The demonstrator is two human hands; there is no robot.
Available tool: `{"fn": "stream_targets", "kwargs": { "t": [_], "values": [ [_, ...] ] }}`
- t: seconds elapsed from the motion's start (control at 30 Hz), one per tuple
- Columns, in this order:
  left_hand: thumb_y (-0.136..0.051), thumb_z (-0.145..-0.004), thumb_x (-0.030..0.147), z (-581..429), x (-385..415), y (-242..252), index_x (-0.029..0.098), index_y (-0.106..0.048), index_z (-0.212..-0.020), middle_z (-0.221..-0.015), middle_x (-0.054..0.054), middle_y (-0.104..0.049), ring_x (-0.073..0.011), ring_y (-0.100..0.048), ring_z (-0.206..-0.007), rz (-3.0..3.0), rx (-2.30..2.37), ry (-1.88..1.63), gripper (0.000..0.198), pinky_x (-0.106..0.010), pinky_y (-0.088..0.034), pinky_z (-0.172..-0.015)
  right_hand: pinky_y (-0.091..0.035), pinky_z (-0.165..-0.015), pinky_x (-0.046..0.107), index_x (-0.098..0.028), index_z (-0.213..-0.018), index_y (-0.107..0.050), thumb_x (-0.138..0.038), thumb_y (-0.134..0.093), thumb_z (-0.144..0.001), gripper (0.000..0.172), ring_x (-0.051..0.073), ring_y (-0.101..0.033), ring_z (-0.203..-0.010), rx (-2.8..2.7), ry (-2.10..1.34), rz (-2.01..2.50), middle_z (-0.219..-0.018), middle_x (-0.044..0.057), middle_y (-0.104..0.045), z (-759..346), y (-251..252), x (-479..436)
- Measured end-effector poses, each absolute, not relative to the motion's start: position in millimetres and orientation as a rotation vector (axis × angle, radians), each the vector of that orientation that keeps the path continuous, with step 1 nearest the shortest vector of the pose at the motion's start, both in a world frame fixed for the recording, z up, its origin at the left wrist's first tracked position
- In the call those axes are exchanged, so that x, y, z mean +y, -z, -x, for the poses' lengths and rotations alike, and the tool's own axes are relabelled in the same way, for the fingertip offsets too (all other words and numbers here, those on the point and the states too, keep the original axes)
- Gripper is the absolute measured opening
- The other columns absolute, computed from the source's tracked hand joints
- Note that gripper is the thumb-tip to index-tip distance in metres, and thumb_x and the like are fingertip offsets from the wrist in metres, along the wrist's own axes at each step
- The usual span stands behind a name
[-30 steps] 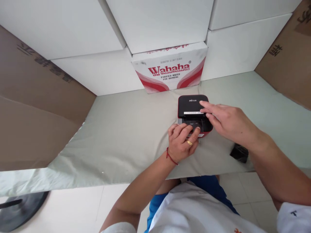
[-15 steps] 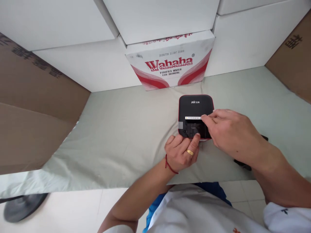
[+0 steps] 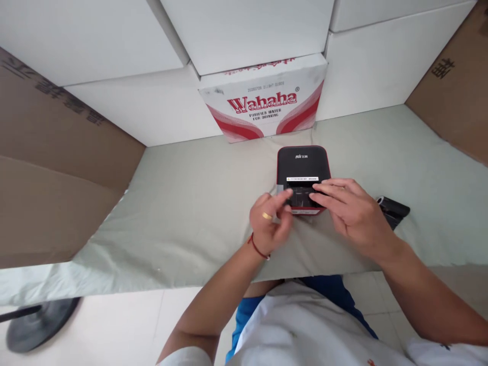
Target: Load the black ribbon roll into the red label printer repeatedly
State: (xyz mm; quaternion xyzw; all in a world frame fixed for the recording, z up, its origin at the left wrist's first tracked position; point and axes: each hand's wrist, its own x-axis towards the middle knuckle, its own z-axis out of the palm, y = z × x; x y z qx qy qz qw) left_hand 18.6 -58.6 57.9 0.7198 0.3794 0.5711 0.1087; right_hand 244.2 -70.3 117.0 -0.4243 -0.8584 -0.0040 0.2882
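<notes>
A small black receipt printer (image 3: 303, 166) with a red edge rests on the cloth-covered table, a white strip label (image 3: 302, 179) above its dark open recess. My left hand (image 3: 271, 221), slightly blurred, reaches to the left side of that recess. Its index finger is stretched out, the thumb apart, and nothing shows in it. From the other side, my right hand (image 3: 353, 211) has extended fingertips at the right edge of the recess. I see nothing gripped there, though the fingers hide part of the printer.
A black part (image 3: 394, 207) with a light round end lies right of my right hand. Behind the printer stands a white and red Wahaha carton (image 3: 263, 109) before white boxes (image 3: 375, 71). Brown cartons (image 3: 57, 203) flank both sides. The table's front edge is close to me.
My left hand has come off the front edge and its index finger now points into the recess. My right fingers have straightened and shifted slightly lower. More of the black part shows.
</notes>
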Motion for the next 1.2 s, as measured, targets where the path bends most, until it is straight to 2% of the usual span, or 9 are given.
{"fn": "stream_targets", "kwargs": {
  "t": [0.07,0.13,0.23,0.33,0.47,0.73,0.87,1.0,1.2],
  "values": [
    [-0.062,-0.102,0.03,-12.2,-46.4,-53.4,0.031,-0.062,-0.145,-0.085,0.002,-0.062,-0.0152,-0.056,-0.075,-1.709,1.21,-1.682,0.043,-0.032,-0.048,-0.077,-0.062,-0.105,0.054,-0.022,-0.13,-0.078,0.001,-0.049,-0.099,0.048,0.031,-0.066,-0.128,-2.263,-0.028,1.087,-0.138,0.011,-0.078,-248.0,-111.4,-78.6],
    [-0.072,-0.093,0.039,-7.1,-30.3,-48.2,0.035,-0.059,-0.149,-0.114,-0.003,-0.068,-0.0209,-0.064,-0.107,-1.472,1.201,-1.626,0.058,-0.037,-0.05,-0.098,-0.062,-0.105,0.055,-0.019,-0.135,-0.075,0.003,-0.049,-0.097,0.051,0.032,-0.066,-0.129,-2.253,-0.046,1.065,-0.142,0.013,-0.076,-249.9,-108.0,-84.5],
    [-0.079,-0.082,0.042,-4.6,-7.9,-41.1,0.039,-0.066,-0.141,-0.154,-0.002,-0.059,-0.0312,-0.049,-0.15,-1.281,0.992,-1.447,0.061,-0.047,-0.037,-0.126,-0.062,-0.107,0.056,-0.017,-0.14,-0.072,0.003,-0.051,-0.097,0.052,0.032,-0.066,-0.131,-2.233,-0.046,1.065,-0.145,0.014,-0.074,-249.0,-104.1,-88.8],
    [-0.085,-0.075,0.038,-6.5,3.4,-36.1,0.045,-0.061,-0.145,-0.166,0.003,-0.051,-0.0311,-0.028,-0.167,-1.092,0.762,-1.367,0.074,-0.047,-0.021,-0.138,-0.062,-0.109,0.056,-0.019,-0.141,-0.071,0.002,-0.052,-0.098,0.051,0.032,-0.065,-0.136,-2.186,-0.026,1.055,-0.144,0.014,-0.075,-245.8,-100.1,-89.8],
    [-0.089,-0.07,0.034,-9.4,5.2,-30.0,0.053,-0.044,-0.158,-0.167,0.004,-0.049,-0.0278,-0.02,-0.172,-0.96,0.627,-1.32,0.101,-0.047,-0.018,-0.141,-0.059,-0.116,0.056,-0.017,-0.144,-0.068,0.004,-0.053,-0.098,0.053,0.03,-0.066,-0.14,-2.189,-0.007,0.982,-0.143,0.014,-0.075,-243.0,-95.9,-90.3],
    [-0.092,-0.071,0.038,-12.5,3.1,-20.7,0.052,-0.043,-0.157,-0.175,0.005,-0.039,-0.0285,-0.013,-0.174,-0.936,0.615,-1.324,0.1,-0.048,-0.011,-0.143,-0.057,-0.12,0.053,-0.019,-0.135,-0.074,0.002,-0.051,-0.099,0.048,0.026,-0.073,-0.132,-2.225,-0.029,0.972,-0.136,0.011,-0.079,-243.9,-106.3,-89.6],
    [-0.09,-0.074,0.041,-15.1,1.2,-22.6,0.045,-0.051,-0.15,-0.173,0.002,-0.043,-0.0315,-0.021,-0.171,-0.918,0.604,-1.305,0.086,-0.05,-0.019,-0.14,-0.064,-0.104,0.042,-0.019,-0.121,-0.08,-0.008,-0.049,-0.102,0.038,0.024,-0.08,-0.115,-2.237,-0.167,1.114,-0.125,0.008,-0.084,-244.4,-130.6,-65.0],
    [-0.087,-0.075,0.041,-17.6,0.8,-24.9,0.035,-0.06,-0.14,-0.163,-0.003,-0.054,-0.0323,-0.034,-0.164,-0.92,0.595,-1.32,0.07,-0.05,-0.026,-0.137,-0.062,-0.086,0.04,-0.021,-0.128,-0.08,-0.022,-0.048,-0.106,0.039,0.027,-0.081,-0.099,-2.357,-0.291,1.56,-0.114,0.008,-0.085,-225.2,-160.1,-11.4],
    [-0.089,-0.073,0.041,-17.0,2.7,-24.6,0.032,-0.061,-0.135,-0.16,-0.005,-0.056,-0.0313,-0.039,-0.161,-0.91,0.602,-1.324,0.068,-0.049,-0.029,-0.135,-0.055,-0.081,0.039,-0.019,-0.124,-0.081,-0.019,-0.061,-0.095,0.036,0.036,-0.076,-0.113,-2.701,-0.199,2.098,-0.124,0.019,-0.081,-178.0,-168.8,43.2]
  ]
}}
